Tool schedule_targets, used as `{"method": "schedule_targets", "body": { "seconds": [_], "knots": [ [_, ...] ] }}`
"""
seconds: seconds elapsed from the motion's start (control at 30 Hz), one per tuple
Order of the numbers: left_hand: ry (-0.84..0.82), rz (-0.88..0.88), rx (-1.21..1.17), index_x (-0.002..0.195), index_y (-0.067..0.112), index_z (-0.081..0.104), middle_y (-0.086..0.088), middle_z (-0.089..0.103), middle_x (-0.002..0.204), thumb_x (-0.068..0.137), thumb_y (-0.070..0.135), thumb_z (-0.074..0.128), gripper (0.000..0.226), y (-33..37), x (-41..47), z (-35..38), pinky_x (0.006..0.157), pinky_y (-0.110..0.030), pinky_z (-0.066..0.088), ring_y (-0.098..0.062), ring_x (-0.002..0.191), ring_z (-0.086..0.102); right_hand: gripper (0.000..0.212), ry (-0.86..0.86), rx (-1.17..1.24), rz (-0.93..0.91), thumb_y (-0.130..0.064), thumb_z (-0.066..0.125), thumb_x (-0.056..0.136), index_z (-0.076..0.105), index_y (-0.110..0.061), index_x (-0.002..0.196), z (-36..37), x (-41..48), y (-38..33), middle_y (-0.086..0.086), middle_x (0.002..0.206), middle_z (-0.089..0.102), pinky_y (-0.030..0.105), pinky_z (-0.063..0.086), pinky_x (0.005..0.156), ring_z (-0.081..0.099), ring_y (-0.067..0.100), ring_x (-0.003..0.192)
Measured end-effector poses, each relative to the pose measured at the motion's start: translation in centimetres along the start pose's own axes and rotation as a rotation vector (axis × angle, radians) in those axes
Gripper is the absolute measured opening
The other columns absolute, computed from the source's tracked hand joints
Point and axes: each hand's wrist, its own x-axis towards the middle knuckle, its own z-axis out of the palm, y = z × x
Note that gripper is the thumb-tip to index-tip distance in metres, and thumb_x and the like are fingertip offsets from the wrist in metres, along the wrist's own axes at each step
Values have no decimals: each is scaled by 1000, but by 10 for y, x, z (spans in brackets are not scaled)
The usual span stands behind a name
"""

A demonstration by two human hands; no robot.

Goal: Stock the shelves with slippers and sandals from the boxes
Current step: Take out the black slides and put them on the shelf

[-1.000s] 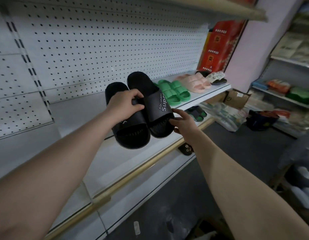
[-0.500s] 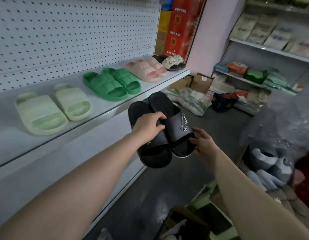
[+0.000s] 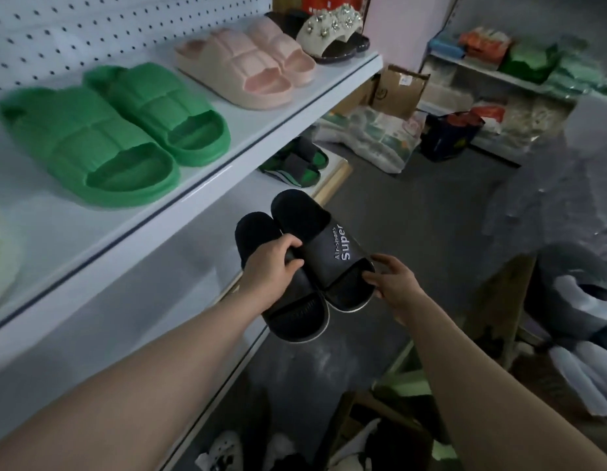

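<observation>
Holding a pair of black rubber slide slippers with white lettering (image 3: 305,263) in mid-air, below and in front of the white metal shelf (image 3: 193,205). Gripping the left strap with left hand (image 3: 268,270), fingers curled; pinching the right toe with right hand (image 3: 393,283). On the shelf, green moulded slides (image 3: 115,130) beside pink moulded slides (image 3: 247,62).

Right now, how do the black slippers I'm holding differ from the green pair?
The black slippers are held up, gripped by the left hand and pinched at the toe by the right hand; the green slippers lie on the shelf. The black slippers carry white lettering on a smooth strap; the green slippers are quilted and plain. Both are open-toed slide pairs.
</observation>
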Motion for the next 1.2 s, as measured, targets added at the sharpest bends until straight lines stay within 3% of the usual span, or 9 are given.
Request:
{"method": "schedule_targets", "body": {
  "seconds": [0.17, 0.43, 0.57, 0.7, 0.8, 0.97, 1.1, 1.2],
  "knots": [
    [108, -111, 34, 116, 21, 60, 2, 66, 110, 89, 25, 66, 28, -40, 44, 7, 84, -36, 48, -19, 102, 60, 38, -83, -12, -16, 7, 69, 81, 65, -16, 112, 38, 72, -9, 7, 89, 62, 28, 51, 72, 59, 21, 78],
    [186, -252, 193, 118, 24, 58, 2, 65, 116, 92, 28, 60, 27, -78, 121, 12, 88, -39, 49, -23, 109, 58, 36, -174, -148, -44, 1, 66, 82, 67, -21, 110, 91, 176, -37, 1, 100, 68, 33, 59, 75, 67, 19, 81],
    [229, -311, 204, 120, 23, 57, -1, 64, 117, 94, 28, 58, 27, -91, 152, 13, 85, -43, 51, -27, 103, 60, 33, -225, -207, -74, -2, 66, 85, 66, -23, 110, 113, 215, -54, 3, 92, 69, 28, 56, 60, 69, 22, 78],
    [281, -328, 242, 124, 21, 57, -2, 63, 121, 94, 23, 57, 30, -111, 177, 14, 93, -42, 47, -25, 113, 56, 31, -253, -223, -91, -5, 66, 88, 65, -28, 109, 136, 249, -61, 2, 93, 69, 26, 54, 52, 68, 22, 84],
    [276, -344, 281, 128, 15, 56, -7, 60, 126, 96, 18, 53, 32, -124, 188, 18, 95, -40, 42, -28, 118, 51, 34, -278, -240, -121, -5, 66, 88, 65, -29, 111, 155, 272, -60, 1, 98, 71, 35, 60, 69, 70, 21, 87],
    [293, -315, 299, 133, 11, 53, -14, 57, 129, 96, 10, 51, 37, -146, 199, 25, 98, -40, 37, -32, 119, 48, 33, -268, -297, -192, -6, 65, 88, 65, -33, 107, 176, 299, -57, -1, 95, 73, 30, 60, 71, 71, 15, 80],
    [229, -274, 364, 140, 15, 47, -11, 54, 135, 92, 9, 54, 49, -162, 209, 35, 105, -45, 36, -31, 126, 47, 40, -274, -486, -287, 0, 58, 90, 63, -27, 118, 182, 310, -53, -1, 103, 65, 4, 37, 40, 58, 2, 72],
    [235, -286, 440, 137, 19, 50, -10, 57, 131, 91, 10, 54, 47, -167, 210, 40, 102, -49, 37, -33, 123, 49, 36, -264, -579, -350, -4, 60, 90, 63, -26, 118, 186, 312, -50, -1, 106, 64, 6, 39, 52, 60, 8, 79]
  ]
}}
